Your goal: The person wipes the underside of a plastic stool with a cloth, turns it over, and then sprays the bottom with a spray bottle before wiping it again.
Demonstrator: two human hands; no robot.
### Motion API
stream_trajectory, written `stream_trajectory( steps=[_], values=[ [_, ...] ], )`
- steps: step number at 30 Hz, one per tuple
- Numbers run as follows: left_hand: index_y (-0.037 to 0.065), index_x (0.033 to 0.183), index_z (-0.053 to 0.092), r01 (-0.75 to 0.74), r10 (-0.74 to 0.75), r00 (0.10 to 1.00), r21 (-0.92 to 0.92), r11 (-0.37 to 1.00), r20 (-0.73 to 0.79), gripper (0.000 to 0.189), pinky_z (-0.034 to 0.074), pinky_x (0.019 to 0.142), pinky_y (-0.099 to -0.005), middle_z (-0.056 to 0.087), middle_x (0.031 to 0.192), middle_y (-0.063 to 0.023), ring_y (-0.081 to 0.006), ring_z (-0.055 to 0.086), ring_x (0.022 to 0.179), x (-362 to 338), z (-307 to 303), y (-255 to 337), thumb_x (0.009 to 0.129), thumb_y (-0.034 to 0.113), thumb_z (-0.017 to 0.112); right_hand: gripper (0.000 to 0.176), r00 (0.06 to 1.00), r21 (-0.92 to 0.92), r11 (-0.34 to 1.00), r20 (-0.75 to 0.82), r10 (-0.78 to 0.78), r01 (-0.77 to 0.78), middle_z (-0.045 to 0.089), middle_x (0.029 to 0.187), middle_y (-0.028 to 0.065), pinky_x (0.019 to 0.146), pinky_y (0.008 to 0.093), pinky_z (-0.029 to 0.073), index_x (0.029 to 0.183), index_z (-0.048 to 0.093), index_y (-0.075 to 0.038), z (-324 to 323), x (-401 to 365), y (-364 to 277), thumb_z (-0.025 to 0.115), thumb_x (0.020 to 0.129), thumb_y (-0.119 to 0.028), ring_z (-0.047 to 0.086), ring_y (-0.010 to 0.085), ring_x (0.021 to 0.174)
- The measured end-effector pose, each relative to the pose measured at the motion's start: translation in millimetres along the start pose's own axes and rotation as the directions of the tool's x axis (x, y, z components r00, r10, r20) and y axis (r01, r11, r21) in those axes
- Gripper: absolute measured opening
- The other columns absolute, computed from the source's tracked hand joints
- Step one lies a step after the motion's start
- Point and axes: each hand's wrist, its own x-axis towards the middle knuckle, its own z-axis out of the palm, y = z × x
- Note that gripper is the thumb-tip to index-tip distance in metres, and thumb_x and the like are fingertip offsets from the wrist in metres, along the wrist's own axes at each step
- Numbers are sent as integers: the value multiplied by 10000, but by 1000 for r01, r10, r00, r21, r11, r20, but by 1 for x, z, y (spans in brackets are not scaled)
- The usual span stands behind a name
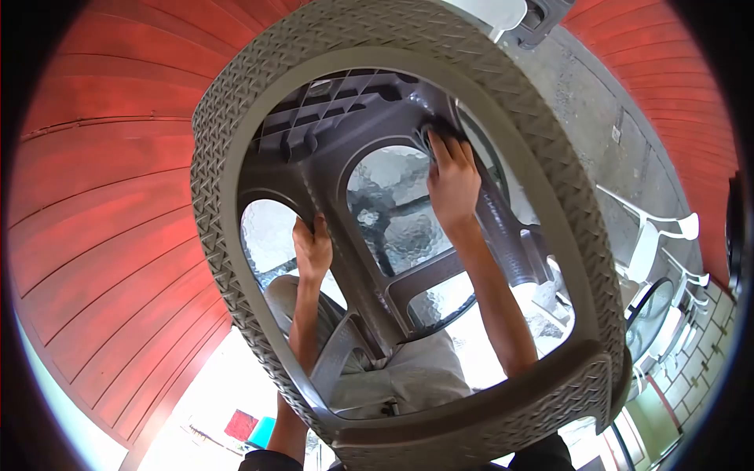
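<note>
A large brown plastic furniture frame (393,55) with a woven-pattern rim fills the middle of the head view, tilted, its wide opening facing me. Both my arms reach in through that opening. Inside, my left hand (312,250) is closed round the edge of an upright leg-like bar, thumb on top. Higher up and to the right, my right hand (454,177) presses bent fingers against the inner corner, beside the ribbed underside (322,110). Something dark shows under those fingertips, too little of it to name. My grey trousers (400,377) show through the lower part of the frame.
Red plank-like walls (118,204) curve along the left and far right. White plastic chairs (648,235) stand on the grey concrete floor (585,118) at the right. A round glass-like disc (650,314) leans near them. A white chair (495,12) is at the top.
</note>
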Motion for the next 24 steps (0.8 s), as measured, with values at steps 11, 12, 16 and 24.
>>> stream_trajectory(
  steps=[11, 12, 16, 24],
  values=[
    [-86, 1243, 562, -59, 59, 996, -2, 998, -68, 284, 495, 914, -450, 683, 1101, -290, -423, 670, 995, -5, 6, 3, 991, 42, 533, 597, 932, 308, 948, 311, -185, 85, 663, 1115, 120, 823, 410, 604, 1300, 647, -72, 68, -14, -123, 702, 719, 52, 640, 317, 1048],
    [-84, 1245, 563, -90, 89, 993, -10, 996, -80, 284, 495, 917, -452, 683, 1102, -292, -427, 669, 997, -4, 6, 3, 991, 40, 537, 593, 926, 337, 935, 307, -222, 112, 664, 1136, 112, 824, 405, 605, 1294, 653, -78, 68, -17, -126, 704, 716, 47, 637, 314, 1048],
    [-85, 1248, 555, -112, 117, 990, 70, 991, -82, 280, 501, 905, -438, 682, 1113, -290, -408, 676, 998, -3, 5, 0, 998, 37, 524, 569, 909, 353, 908, 260, -326, 225, 671, 1230, 80, 839, 388, 609, 1254, 688, -93, 66, -17, -108, 704, 703, 47, 630, 304, 1041],
    [-76, 1195, 590, -21, 21, 998, 2, 1000, -59, 250, 518, 815, -433, 706, 989, -285, -455, 687, 877, -1, 7, 20, 981, 45, 545, 511, 989, 105, 985, 48, -141, 135, 695, 1284, 88, 907, 408, 582, 1143, 762, -94, 25, 43, -3, 675, 673, 87, 641, 317, 1107]
  ],
)
